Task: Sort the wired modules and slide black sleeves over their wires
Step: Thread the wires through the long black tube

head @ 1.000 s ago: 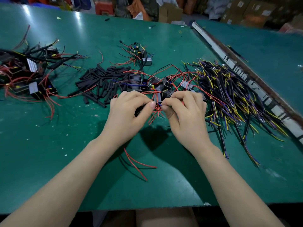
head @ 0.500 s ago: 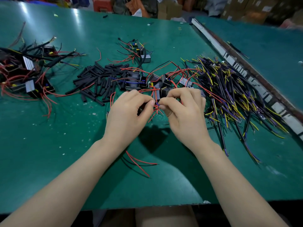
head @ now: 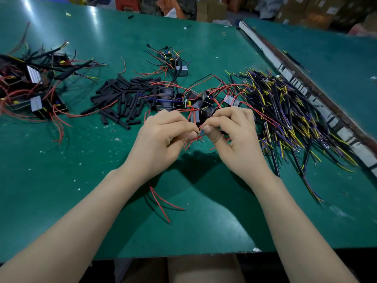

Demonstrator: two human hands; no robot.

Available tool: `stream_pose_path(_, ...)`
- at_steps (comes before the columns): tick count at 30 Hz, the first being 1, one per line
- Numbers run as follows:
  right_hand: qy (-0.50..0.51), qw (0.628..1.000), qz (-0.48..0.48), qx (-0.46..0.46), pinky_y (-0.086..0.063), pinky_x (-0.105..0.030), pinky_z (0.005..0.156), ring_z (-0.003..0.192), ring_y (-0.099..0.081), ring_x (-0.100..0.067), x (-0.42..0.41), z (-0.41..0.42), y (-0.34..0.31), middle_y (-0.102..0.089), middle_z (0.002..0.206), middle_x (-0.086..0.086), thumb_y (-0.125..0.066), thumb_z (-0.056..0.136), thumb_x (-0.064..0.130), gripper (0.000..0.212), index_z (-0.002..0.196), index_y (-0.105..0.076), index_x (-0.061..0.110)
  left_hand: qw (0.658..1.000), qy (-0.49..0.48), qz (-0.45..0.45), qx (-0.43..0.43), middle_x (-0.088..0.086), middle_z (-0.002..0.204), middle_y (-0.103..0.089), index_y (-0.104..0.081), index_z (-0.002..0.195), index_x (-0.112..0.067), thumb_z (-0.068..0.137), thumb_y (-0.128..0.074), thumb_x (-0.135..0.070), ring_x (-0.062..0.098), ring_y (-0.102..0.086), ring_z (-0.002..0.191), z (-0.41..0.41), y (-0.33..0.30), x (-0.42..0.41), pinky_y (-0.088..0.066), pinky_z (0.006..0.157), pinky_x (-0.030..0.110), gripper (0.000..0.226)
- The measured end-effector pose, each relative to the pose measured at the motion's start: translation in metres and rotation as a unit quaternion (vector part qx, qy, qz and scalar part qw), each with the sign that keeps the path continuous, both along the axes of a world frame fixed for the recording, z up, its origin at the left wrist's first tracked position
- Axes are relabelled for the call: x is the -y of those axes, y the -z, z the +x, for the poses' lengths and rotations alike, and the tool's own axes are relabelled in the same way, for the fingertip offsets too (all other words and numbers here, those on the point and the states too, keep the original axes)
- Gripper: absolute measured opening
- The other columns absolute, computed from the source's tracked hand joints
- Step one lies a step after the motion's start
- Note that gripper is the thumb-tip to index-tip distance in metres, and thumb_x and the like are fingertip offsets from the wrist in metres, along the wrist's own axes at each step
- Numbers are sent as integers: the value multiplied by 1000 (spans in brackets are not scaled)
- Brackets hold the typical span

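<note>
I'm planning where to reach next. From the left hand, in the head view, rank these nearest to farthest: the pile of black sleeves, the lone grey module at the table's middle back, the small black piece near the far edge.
From the left hand:
1. Pile of black sleeves, just beyond it, to the left.
2. Lone grey module, farther back, slightly right.
3. Small black piece, by the far table edge.

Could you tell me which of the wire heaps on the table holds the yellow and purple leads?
The large heap of sleeved leads on the right of the green table, beside the right hand. The left heap and the far cluster carry mostly red wires and modules.
</note>
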State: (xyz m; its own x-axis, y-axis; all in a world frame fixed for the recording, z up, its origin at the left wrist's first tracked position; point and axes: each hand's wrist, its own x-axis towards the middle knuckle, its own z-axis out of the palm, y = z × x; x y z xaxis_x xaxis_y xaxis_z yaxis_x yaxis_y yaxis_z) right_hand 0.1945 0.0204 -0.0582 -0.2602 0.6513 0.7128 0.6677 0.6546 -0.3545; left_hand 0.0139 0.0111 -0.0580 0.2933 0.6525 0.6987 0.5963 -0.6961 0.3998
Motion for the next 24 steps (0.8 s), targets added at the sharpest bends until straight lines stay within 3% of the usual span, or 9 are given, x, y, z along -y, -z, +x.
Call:
stream_pose_path(4, -21, 1000, 0, 2, -42, -51, 77, 90, -50, -29, 0, -3, 1, -63, 92, -2, -65, 89, 17, 12, 88, -74, 8, 994, -23, -34, 98, 4, 80, -62, -73, 89, -6, 87, -61, -10, 24, -58, 75, 5, -3, 4, -47, 71, 33, 12)
stream_pose_path(8, -27, 999, 9, 27, -42, -51, 73, 86, -52, -33, 0, -4, 7, -63, 91, -6, -64, 89, 14, 11, 88, -72, 6, 995, -52, -32, 80, 5, 80, -64, -74, 90, -8, 87, -61, -12, 25, -59, 75, 8, -2, 6, -47, 70, 37, 14)
stream_pose_path(12, 0, 1000, -2, 6, -42, -51, 75, 88, -54, -34, -4, -1, 6, -63, 94, -7, -61, 91, 17, 15, 89, -71, 7, 988, -24, -142, 51, -1, 90, -66, -70, 108, -21, 91, -52, -31, 21, -58, 90, -3, -3, 1, -46, 85, 43, 26)
stream_pose_path(15, 37, 999, -11, -27, -41, -49, 76, 89, -54, -35, -7, 7, 4, -64, 95, -7, -59, 93, 17, 16, 89, -70, 6, 978, -25, -205, 18, -7, 95, -67, -67, 114, -25, 88, -52, -45, 15, -60, 95, -20, -4, -3, -43, 88, 27, 36)
stream_pose_path(17, 47, 998, -22, -37, -40, -48, 77, 89, -53, -36, -8, 11, 3, -64, 94, -6, -58, 93, 17, 16, 89, -69, 5, 978, -20, -205, 15, -6, 93, -68, -71, 104, -20, 88, -62, -38, 13, -62, 90, -29, -3, -5, -41, 83, 18, 26)
stream_pose_path(20, 52, 998, -24, -26, -41, -48, 79, 90, -55, -35, -8, 12, 3, -68, 93, -4, -56, 93, 17, 18, 89, -68, 5, 981, -11, -193, 18, -4, 86, -66, -73, 94, -14, 89, -63, -21, 14, -61, 83, -30, -2, -6, -41, 79, 15, 13)
stream_pose_path(24, 56, 998, -19, -26, -39, -43, 76, 93, -51, -27, -5, 9, 5, -68, 93, 0, -55, 94, 19, 18, 90, -67, 6, 984, 7, -174, 24, -1, 91, -61, -71, 98, -9, 87, -56, -33, 7, -55, 86, -20, -1, -2, -40, 82, 14, 30)
